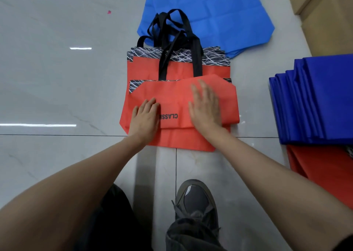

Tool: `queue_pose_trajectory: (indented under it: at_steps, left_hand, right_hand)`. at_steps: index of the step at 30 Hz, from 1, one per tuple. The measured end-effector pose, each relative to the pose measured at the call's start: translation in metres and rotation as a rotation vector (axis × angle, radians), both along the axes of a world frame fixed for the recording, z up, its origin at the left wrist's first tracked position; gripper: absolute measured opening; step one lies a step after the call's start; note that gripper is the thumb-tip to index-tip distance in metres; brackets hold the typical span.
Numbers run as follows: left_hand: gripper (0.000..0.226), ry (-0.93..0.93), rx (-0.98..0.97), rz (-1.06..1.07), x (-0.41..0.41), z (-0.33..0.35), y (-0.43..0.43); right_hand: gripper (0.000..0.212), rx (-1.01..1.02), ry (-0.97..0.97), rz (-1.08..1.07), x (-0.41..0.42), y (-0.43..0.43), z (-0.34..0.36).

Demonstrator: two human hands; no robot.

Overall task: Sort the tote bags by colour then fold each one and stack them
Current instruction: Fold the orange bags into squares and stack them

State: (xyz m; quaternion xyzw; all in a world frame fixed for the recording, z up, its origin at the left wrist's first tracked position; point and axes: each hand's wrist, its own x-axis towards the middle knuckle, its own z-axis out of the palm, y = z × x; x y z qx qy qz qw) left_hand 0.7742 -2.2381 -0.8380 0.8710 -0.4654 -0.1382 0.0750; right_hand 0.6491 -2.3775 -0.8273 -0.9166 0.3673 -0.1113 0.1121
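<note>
Shoe (194, 199): grey, laced, nearest of all, planted on the floor (57, 79); strip of bare tile between toe and the red bags' near edge.
Left hand (145, 117): flat on the left part of the folded red tote bag (172, 96), fingers straight and close together, gripping nothing.
Right hand (205, 107): flat on the right part of the same bag, fingers straight and spread, pressing the doubled flap down; slightly blurred.
Folded red tote bag: mid-floor, atop the pile of red tote bags (177, 67); right edge overhanging the pile.
Pile of red tote bags: lying flat, near edge past the tile joint, patterned bands staggered along the far edge.
Folded red stack (321, 166): at right, partly under the dark blue stack (321, 98); lane of bare floor between these and the pile.
Open room: broad bare tile to the left.
Black handles (172, 31): looped loosely beyond the bands, overlapping the light blue tote bag (210, 12).
Light blue tote bag: spread flat, farther off.
Cardboard box (328, 17): far right corner.
</note>
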Motion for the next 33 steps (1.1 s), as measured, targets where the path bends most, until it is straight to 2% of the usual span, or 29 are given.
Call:
queue_pose_trajectory:
  at_steps: [1, 3, 5, 7, 9, 13, 22, 24, 26, 28, 31, 33]
  left_hand:
    - [0.046, 0.016, 0.008, 0.023, -0.004, -0.003, -0.001]
    - [0.055, 0.063, 0.084, 0.04, -0.008, -0.008, 0.0]
    - [0.062, 0.067, 0.159, 0.01, -0.006, -0.012, 0.005]
    - [0.074, 0.024, 0.166, -0.028, -0.003, -0.016, 0.011]
    - [0.081, -0.001, 0.144, -0.034, -0.002, -0.019, 0.016]
    - [0.074, 0.003, 0.075, 0.062, 0.0, -0.023, 0.022]
    - [0.078, 0.009, 0.079, 0.134, 0.003, -0.018, 0.023]
    - [0.08, 0.022, 0.083, 0.142, 0.003, -0.013, 0.021]
    - [0.084, 0.033, 0.081, 0.147, 0.004, -0.007, 0.02]
    - [0.09, 0.065, 0.076, 0.124, 0.009, -0.001, 0.023]
    - [0.102, 0.057, 0.066, 0.046, 0.021, 0.005, 0.034]
    - [0.095, -0.038, 0.036, 0.003, 0.027, 0.006, 0.036]
  right_hand:
    - [0.048, 0.018, -0.024, 0.11, 0.01, 0.01, -0.002]
    - [0.05, 0.118, 0.09, 0.253, 0.026, 0.031, -0.007]
    - [0.052, 0.171, 0.254, 0.277, 0.031, 0.041, -0.022]
    - [0.054, 0.111, 0.315, 0.279, 0.022, 0.041, -0.031]
    - [0.059, 0.067, 0.312, 0.242, 0.007, 0.03, -0.035]
    - [0.06, 0.033, 0.333, 0.114, -0.019, -0.002, -0.039]
    - [0.062, 0.025, 0.392, -0.201, -0.037, -0.025, -0.026]
    - [0.063, -0.077, 0.254, -0.104, -0.033, -0.012, -0.022]
    - [0.062, -0.143, 0.143, 0.238, -0.033, 0.011, -0.026]
    - [0.059, -0.142, 0.165, 0.485, -0.036, 0.03, -0.032]
    - [0.056, -0.099, 0.165, 0.457, -0.032, 0.035, -0.037]
    - [0.051, -0.096, 0.112, 0.403, -0.027, 0.033, -0.035]
